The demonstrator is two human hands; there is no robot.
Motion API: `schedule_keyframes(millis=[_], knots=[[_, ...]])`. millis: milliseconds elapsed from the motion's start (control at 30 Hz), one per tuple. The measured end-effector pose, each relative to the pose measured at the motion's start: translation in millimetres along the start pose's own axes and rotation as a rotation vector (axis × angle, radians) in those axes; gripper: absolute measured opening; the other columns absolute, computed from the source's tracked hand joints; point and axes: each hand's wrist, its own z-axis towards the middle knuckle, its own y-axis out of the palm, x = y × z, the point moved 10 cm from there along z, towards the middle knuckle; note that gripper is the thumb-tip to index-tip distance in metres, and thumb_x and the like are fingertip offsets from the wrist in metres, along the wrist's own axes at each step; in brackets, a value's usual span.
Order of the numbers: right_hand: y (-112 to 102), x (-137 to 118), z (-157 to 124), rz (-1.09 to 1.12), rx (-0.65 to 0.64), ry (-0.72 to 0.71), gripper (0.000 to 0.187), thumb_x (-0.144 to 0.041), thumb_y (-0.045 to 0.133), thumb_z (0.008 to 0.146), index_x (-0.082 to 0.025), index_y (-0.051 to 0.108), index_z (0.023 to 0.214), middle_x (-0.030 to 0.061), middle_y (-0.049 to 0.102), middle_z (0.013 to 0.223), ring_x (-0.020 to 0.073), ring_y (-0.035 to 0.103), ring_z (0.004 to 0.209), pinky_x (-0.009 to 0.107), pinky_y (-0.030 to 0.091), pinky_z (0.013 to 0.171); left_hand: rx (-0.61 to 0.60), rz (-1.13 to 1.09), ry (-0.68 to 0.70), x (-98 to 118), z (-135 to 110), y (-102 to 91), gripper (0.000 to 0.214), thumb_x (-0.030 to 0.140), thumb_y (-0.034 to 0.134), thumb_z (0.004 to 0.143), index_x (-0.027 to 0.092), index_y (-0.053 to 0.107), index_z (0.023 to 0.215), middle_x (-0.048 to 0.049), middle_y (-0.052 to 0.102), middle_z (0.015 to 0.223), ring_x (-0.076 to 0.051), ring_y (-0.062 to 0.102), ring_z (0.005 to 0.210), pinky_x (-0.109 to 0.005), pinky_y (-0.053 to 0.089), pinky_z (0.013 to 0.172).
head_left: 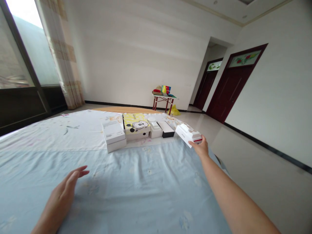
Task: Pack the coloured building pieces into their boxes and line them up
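Observation:
My right hand (201, 148) is closed on the near end of a white box (183, 135) at the table's right side. A white moulded insert (191, 130) rests on top of that box, and a red strip shows by my fingers. Over the blue cloth at the lower left, my left hand (69, 185) is held with its fingers stretched out, holding nothing. Left of the gripped box stand a black box with a white top (168, 132), a small white box (155, 130), a yellow cartoon box (136, 125) and a white box pair (114, 135).
A blue cloth (136, 188) and a white flowered cloth (83, 133) cover the table, whose wooden edge (117, 110) shows at the back. Beyond it, a small folding table (163, 96) carries colourful items. A yellow bag (175, 110) lies on the floor. Dark red doors (231, 91) are at right.

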Motion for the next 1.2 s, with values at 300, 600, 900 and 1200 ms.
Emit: schedule_keyframes(millis=[300,600,900,1200], knots=[[63,-27,16,-0.086,-0.022,0.133,0.091,-0.044,0.069,0.059,-0.013,0.029,0.134,0.0213,0.044,0.129,0.0336,0.04,0.121,0.042,0.03,0.099,-0.067,0.057,-0.028,-17,4,7.4,0.047,0.061,0.033,0.077,0.031,0.064,0.096,0.001,0.069,0.104,-0.025,0.055,0.111,-0.041,0.031,0.104],[95,-31,11,-0.119,-0.199,0.199,0.115,-0.052,0.071,0.055,-0.015,0.007,0.143,0.0265,0.034,0.134,0.038,0.044,0.118,0.048,0.037,0.09,-0.064,0.09,-0.063,-7,0,6.6,0.047,0.064,0.037,0.069,0.032,0.065,0.088,0.0007,0.071,0.097,-0.027,0.057,0.108,-0.043,0.033,0.103],[59,-40,-11,-0.258,-0.174,-0.04,0.074,-0.037,0.052,0.076,-0.023,0.02,0.141,0.0145,0.03,0.141,0.0306,0.033,0.128,0.043,0.035,0.097,-0.072,0.171,-0.019,20,-5,8.7,0.051,0.062,0.032,0.07,0.03,0.064,0.094,-0.001,0.072,0.092,-0.028,0.059,0.105,-0.049,0.03,0.101],[68,-89,-8,-0.47,-0.26,-0.282,0.064,-0.031,0.051,0.077,-0.026,0.031,0.138,0.0053,0.024,0.148,0.0274,0.022,0.133,0.042,0.027,0.103,-0.097,0.163,-0.016,30,-7,7.7,0.049,0.059,0.031,0.067,0.03,0.066,0.084,-0.0009,0.072,0.09,-0.028,0.06,0.103,-0.047,0.033,0.1]])
